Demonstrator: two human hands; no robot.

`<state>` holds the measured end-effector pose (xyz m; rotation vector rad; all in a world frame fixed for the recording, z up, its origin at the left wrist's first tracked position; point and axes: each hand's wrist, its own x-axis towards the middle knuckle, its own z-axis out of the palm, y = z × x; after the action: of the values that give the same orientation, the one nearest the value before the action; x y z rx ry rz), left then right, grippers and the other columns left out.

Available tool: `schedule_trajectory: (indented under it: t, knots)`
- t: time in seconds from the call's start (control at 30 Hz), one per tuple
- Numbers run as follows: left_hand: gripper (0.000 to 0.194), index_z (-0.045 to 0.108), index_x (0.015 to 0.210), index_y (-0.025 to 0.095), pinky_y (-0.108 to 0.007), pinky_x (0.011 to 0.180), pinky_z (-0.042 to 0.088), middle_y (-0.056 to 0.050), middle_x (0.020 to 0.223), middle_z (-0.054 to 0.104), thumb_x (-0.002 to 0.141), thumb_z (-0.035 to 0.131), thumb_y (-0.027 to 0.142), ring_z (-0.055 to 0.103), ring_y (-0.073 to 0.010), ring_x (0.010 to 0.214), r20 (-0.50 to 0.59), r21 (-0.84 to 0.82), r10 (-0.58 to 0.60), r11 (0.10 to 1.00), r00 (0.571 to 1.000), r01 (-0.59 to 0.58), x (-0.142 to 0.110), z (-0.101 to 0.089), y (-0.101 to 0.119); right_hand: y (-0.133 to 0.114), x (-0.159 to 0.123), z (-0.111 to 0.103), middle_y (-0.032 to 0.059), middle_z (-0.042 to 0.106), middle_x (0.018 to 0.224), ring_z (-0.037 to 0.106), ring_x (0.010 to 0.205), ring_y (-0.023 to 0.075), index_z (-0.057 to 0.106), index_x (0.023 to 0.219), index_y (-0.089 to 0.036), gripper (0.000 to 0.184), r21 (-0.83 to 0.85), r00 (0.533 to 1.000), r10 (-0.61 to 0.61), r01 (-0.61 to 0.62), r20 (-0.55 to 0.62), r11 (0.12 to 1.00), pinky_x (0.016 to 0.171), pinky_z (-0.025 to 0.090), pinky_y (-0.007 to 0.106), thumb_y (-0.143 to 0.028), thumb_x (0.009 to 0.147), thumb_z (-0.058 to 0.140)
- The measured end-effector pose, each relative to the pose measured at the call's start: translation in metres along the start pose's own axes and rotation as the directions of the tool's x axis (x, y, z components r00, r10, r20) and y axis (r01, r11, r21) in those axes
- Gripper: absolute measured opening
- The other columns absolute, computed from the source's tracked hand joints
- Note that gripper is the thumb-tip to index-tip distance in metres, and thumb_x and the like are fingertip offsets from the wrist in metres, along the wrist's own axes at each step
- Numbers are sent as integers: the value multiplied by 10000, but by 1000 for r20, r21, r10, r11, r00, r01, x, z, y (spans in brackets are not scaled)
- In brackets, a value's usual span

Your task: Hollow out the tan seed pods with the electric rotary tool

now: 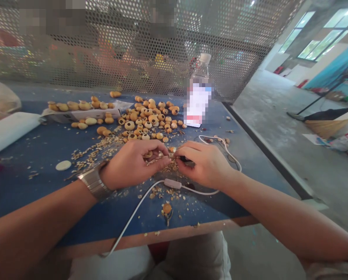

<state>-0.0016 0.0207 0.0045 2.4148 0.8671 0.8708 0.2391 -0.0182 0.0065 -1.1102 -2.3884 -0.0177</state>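
Note:
My left hand [133, 161], with a metal-banded watch [95, 182] on its wrist, curls its fingers and thumb together over the middle of the blue table. What it pinches is too small to make out. Close against its fingertips, my right hand [206, 161] is closed too, with a dark object [186, 159] partly showing among its fingers; its kind is hidden. A small pale-orange gourd piece [172, 149] shows just behind the fingertips. Beyond the hands lies a heap of small dried gourds [153, 119], many with a round hole cut in them. Seeds and chips [101, 147] are scattered around.
A white cable with an inline switch [173, 183] loops around my right hand. A lit phone [197, 105] leans against a clear bottle [201, 72]. Whole gourds line a low box [80, 114] at left. A perforated metal screen [127, 50] closes the back.

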Motion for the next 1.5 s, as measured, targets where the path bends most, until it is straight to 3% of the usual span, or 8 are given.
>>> schedule_trajectory:
  t: [0.2, 0.5, 0.77, 0.93, 1.13, 1.3, 1.5]
  knots:
    - [198, 729, 901, 198, -240, 630, 450, 24, 768, 717, 974, 641, 360, 624, -121, 674, -5, -13, -14, 1000, 1000, 14, 0, 0, 0, 5, -2, 0, 43, 761, 1071, 720, 908, 183, 738, 1188, -234, 265, 24, 1000, 26, -26, 13, 999, 764, 510, 299, -260, 1004, 549]
    - [286, 717, 828, 184, -262, 616, 416, 11, 739, 712, 976, 607, 402, 612, -130, 649, -108, 85, -121, 988, 987, 130, 4, -9, -14, 18, 2, -3, 46, 764, 1047, 705, 892, 177, 744, 1130, -215, 243, 49, 995, 94, -93, -29, 994, 800, 507, 304, -211, 963, 567]
    - [205, 760, 914, 223, -235, 652, 436, 32, 763, 735, 998, 637, 364, 651, -126, 694, 89, 9, 18, 1000, 996, -19, 2, 3, -5, 10, -1, 3, 47, 722, 991, 669, 879, 168, 723, 1154, -198, 242, 112, 999, 28, -26, -17, 993, 791, 499, 294, -356, 998, 628]
    - [239, 750, 846, 224, -230, 621, 409, 28, 735, 720, 1005, 644, 367, 632, -124, 668, 117, 13, 64, 998, 991, -66, 2, 4, -2, 9, -1, 3, 65, 736, 1028, 676, 884, 176, 719, 1187, -190, 284, 149, 1000, 8, -12, 30, 989, 781, 504, 301, -391, 1008, 630]
    - [353, 714, 741, 204, -237, 567, 355, 28, 638, 636, 1023, 623, 394, 551, -111, 582, 149, 5, 146, 989, 978, -149, 1, 4, -5, 6, 0, -3, 55, 710, 1023, 662, 878, 159, 705, 1233, -212, 263, 239, 987, -148, 128, 67, 963, 761, 512, 287, -319, 1011, 613]
    - [392, 664, 705, 184, -246, 561, 341, 28, 625, 589, 1026, 606, 401, 522, -112, 580, 164, -25, 139, 990, 977, -137, -1, 7, -4, 5, -1, -3, 47, 717, 1031, 663, 882, 157, 699, 1175, -219, 226, 279, 974, -218, 194, 59, 940, 769, 520, 288, -231, 953, 654]
    - [429, 634, 664, 180, -252, 552, 333, 34, 591, 542, 1026, 585, 405, 498, -113, 567, 177, -56, 101, 994, 979, -92, 0, 9, 2, 5, -3, 3, 50, 741, 1017, 686, 894, 161, 700, 1061, -205, 152, 243, 983, -174, 156, 55, 957, 767, 525, 282, -335, 991, 666]
